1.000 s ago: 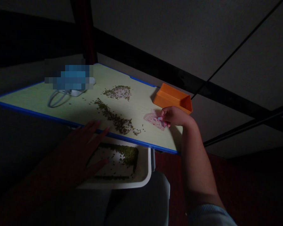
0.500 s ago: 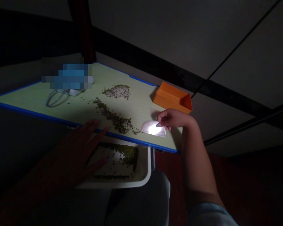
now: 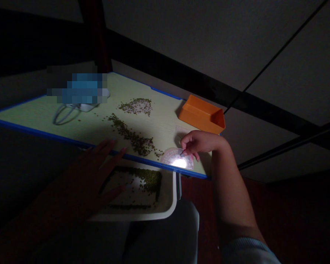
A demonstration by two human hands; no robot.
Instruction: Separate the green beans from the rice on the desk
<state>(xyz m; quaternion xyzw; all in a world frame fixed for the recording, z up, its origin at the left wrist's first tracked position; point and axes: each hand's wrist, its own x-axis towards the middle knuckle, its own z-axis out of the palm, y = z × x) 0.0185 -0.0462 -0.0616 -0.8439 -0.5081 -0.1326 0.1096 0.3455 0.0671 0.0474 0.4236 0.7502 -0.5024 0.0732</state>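
while the left hand (image 3: pixel 89 176) lies spread over the blue table edge (image 3: pixel 145 161) at lower left, the right hand (image 3: pixel 194 143) pinches a clear protractor (image 3: pixel 172 157), glaring white just below centre!

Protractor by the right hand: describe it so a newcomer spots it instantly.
Find the pale, blue-edged tabletop, then follow the strip of grains rightward to its near edge. There, at the right hand, lies the protractor. Its half-round outline, faint pinkish markings and bright glare set it apart from the straight-sided orange box beyond.
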